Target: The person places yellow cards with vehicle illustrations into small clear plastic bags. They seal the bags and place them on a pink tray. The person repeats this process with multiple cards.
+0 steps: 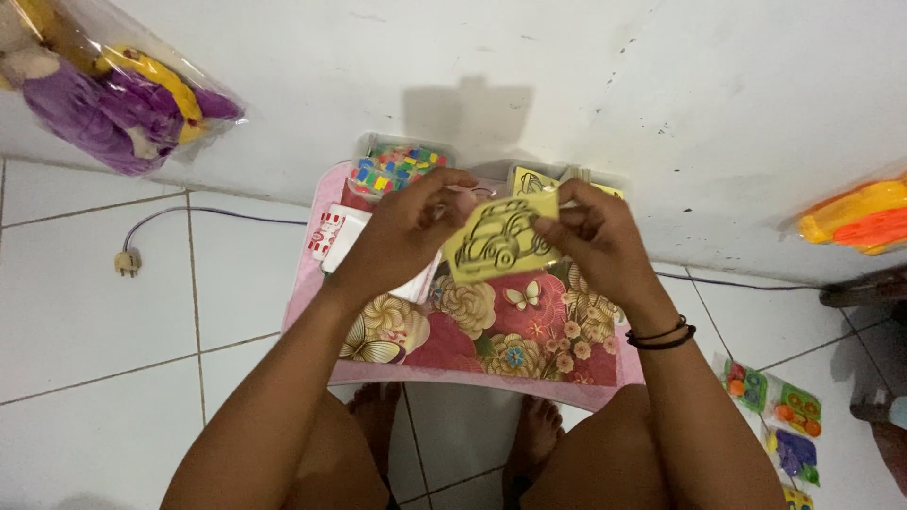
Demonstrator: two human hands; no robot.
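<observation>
- Yellow card with a black car outline (501,238) is held up over the small floral lap table (491,349), between both hands, roughly at table centre.
- Progress: car outline looks uncoloured, plain yellow throughout; judging by that, the work on it is at the start, nearly all left.
- Left hand (402,231): fingers curled, pinching the card's left edge near the top corner; wrist bent inward.
- Right hand (590,236): closed on the card's right edge, thumb on the front face; black bands on the wrist.
- More yellow outline cards (531,179) sit in a clear tray at the table's far edge, beside a box of small coloured pieces (397,170).
- White packet (333,236) lies on the table's left side, below the left hand.
</observation>
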